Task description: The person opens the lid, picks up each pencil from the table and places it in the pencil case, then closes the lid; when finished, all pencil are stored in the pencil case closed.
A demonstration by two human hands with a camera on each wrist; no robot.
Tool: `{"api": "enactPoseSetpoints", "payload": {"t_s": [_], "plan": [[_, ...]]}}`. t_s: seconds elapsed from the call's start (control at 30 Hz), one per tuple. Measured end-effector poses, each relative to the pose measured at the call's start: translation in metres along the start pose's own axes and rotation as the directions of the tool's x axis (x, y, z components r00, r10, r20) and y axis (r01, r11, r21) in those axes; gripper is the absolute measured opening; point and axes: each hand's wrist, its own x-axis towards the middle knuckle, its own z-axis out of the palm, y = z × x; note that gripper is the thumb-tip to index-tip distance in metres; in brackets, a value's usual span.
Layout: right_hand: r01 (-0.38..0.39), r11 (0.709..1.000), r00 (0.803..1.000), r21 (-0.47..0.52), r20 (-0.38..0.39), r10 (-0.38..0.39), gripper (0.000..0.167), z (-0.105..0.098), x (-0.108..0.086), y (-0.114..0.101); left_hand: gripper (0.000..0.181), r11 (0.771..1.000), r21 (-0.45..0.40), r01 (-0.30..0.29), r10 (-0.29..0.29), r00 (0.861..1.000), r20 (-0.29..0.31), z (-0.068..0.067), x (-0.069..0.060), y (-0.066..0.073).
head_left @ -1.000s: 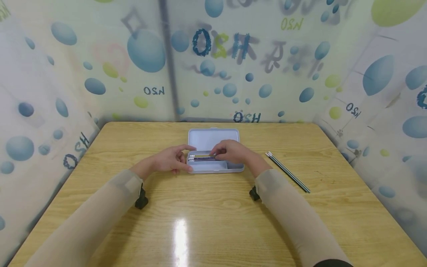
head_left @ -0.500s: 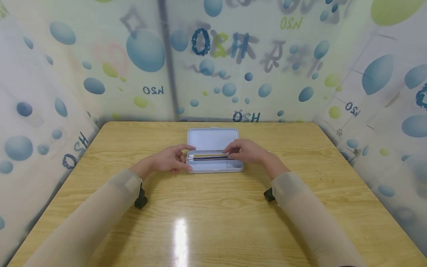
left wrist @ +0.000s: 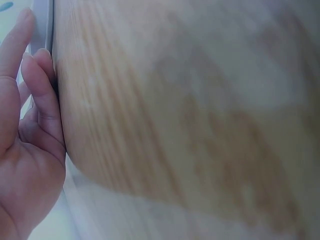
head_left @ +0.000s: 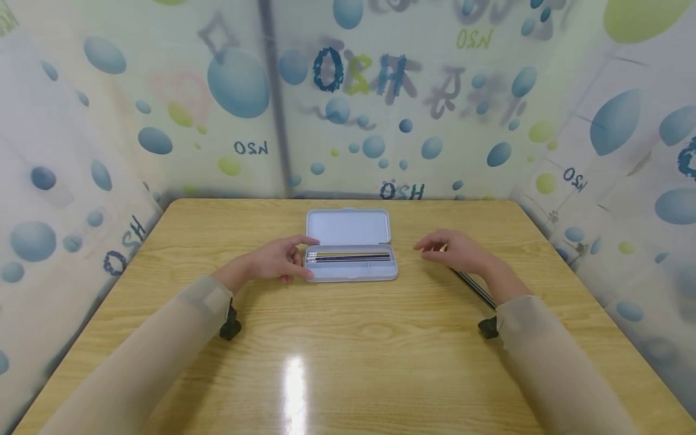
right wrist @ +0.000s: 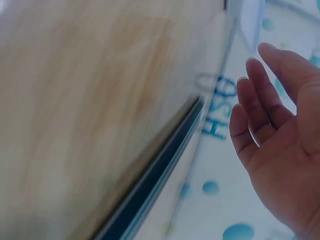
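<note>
A pale blue pencil case [head_left: 353, 272] lies with its lid [head_left: 348, 226] raised, near the far middle of the table. Several pencils [head_left: 353, 257], dark ones and a yellow one, lie side by side in its rear compartment. My left hand [head_left: 277, 260] holds the case's left end, thumb at the front corner and index finger at the back. My right hand [head_left: 457, 249] is to the right of the case, fingers loosely bent and holding nothing. Dark green pencils [head_left: 475, 290] lie slanted on the table beneath it, partly hidden; the right wrist view shows these pencils [right wrist: 155, 175] apart from the fingers.
The wooden table [head_left: 348, 350] reaches back to a patterned wall [head_left: 348, 121], with more patterned panels at both sides. A divider [head_left: 368, 267] splits the front part of the case.
My right hand has let go of a pencil in the case and moved right, over the loose pencils. My left hand has stayed at the case's left end.
</note>
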Motion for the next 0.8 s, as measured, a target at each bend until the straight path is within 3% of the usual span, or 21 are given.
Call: {"api": "enactPoseSetpoints", "payload": {"t_s": [0.3, 0.5, 0.8], "plan": [[-0.038, 0.999, 0.999, 0.002, -0.016, 0.038, 0.028, -0.019, -0.035, 0.041, 0.088, 1.0, -0.011, -0.007, 0.007, 1.0, 0.004, 0.0, 0.001, -0.003], [-0.107, 0.994, 0.994, 0.026, 0.037, 0.106, 0.032, -0.025, -0.05, 0.066, 0.088, 1.0, -0.013, -0.014, 0.014, 1.0, 0.009, 0.001, 0.001, -0.002], [-0.159, 0.987, 0.984, 0.029, 0.084, 0.156, 0.039, -0.029, -0.056, 0.076, 0.088, 1.0, -0.009, -0.007, 0.007, 1.0, 0.004, 0.0, 0.002, -0.002]]}}
